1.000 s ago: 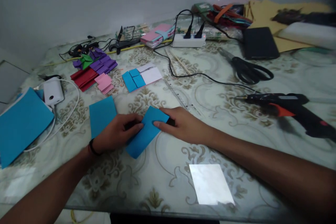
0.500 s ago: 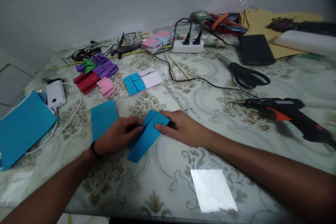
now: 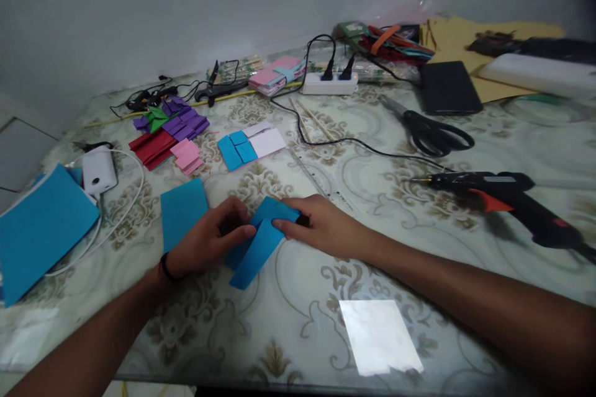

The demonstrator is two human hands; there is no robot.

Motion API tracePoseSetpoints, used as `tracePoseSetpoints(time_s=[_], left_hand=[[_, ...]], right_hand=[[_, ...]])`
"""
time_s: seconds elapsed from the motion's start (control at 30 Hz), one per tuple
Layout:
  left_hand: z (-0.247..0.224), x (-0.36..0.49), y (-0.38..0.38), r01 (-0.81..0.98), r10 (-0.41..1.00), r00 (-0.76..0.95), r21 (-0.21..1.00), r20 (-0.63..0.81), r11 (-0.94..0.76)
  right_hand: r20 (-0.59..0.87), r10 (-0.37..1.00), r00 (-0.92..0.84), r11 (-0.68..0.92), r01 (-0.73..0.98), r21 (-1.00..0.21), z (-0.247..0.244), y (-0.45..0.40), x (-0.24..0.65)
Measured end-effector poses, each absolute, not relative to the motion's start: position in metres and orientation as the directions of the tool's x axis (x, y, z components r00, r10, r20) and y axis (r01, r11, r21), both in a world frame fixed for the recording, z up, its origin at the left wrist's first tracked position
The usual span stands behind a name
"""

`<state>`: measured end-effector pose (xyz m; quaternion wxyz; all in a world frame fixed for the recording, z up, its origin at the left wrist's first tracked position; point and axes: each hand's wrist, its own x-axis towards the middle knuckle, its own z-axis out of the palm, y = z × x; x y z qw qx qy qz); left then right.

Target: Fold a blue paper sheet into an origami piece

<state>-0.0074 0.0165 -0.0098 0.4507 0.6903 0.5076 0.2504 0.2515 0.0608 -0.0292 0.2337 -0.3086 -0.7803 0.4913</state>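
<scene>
A folded piece of blue paper [image 3: 258, 251] is held between my two hands, low over the patterned table, its lower flap pointing toward me. My right hand [image 3: 319, 223] pinches its upper right corner, thumb on top. My left hand [image 3: 212, 236], with a dark band at the wrist, grips the left edge between thumb and fingers. Just behind my left hand lies a flat blue sheet [image 3: 184, 208], partly covered by it. Farther back rests a card with blue and white panels [image 3: 251, 146]. A clear ruler [image 3: 316, 177] lies beyond my right hand.
Black scissors [image 3: 435, 130] and a hot glue gun [image 3: 498, 189] lie at the right, with a cable across the table. Folded papers in purple [image 3: 186, 123], red [image 3: 153, 147] and pink [image 3: 187, 155] sit back left. A power strip [image 3: 330, 83] stands near the wall.
The near flap of the blue paper has turned and looks narrower, showing more of the paper behind it. My left fingers have lifted slightly. The view has shifted a little.
</scene>
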Motion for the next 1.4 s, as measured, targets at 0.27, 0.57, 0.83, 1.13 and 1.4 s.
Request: tracePoseSetpoints(time_s=[0.27, 0.57, 0.83, 1.13, 1.4], left_hand=[[-0.0083, -0.0071, 0.0202, 0.5, 0.87, 0.481, 0.85, -0.113, -0.166], [-0.0094, -0.0072, 0.0195, 0.499, 0.876, 0.463, 0.857, -0.136, -0.13], [-0.0107, -0.008, 0.0202, 0.412, 0.859, 0.509, 0.893, -0.059, -0.182], [-0.007, -0.0066, 0.0204, 0.413, 0.839, 0.54, 0.892, -0.075, -0.186], [-0.0094, -0.0073, 0.0205, 0.39, 0.844, 0.528, 0.909, -0.091, -0.145]], right_hand=[[0.069, 0.717, -0.693, 0.349, 0.271, -0.897, -0.0293, 0.0602, 0.2501], [0.067, 0.732, -0.678, 0.341, 0.279, -0.898, -0.0299, 0.0609, 0.2496], [0.096, 0.74, -0.666, 0.358, 0.269, -0.894, -0.0308, 0.0608, 0.2493], [0.094, 0.73, -0.677, 0.373, 0.279, -0.885, -0.0313, 0.0604, 0.2504], [0.098, 0.725, -0.682, 0.392, 0.291, -0.872, -0.0312, 0.0596, 0.2494]])
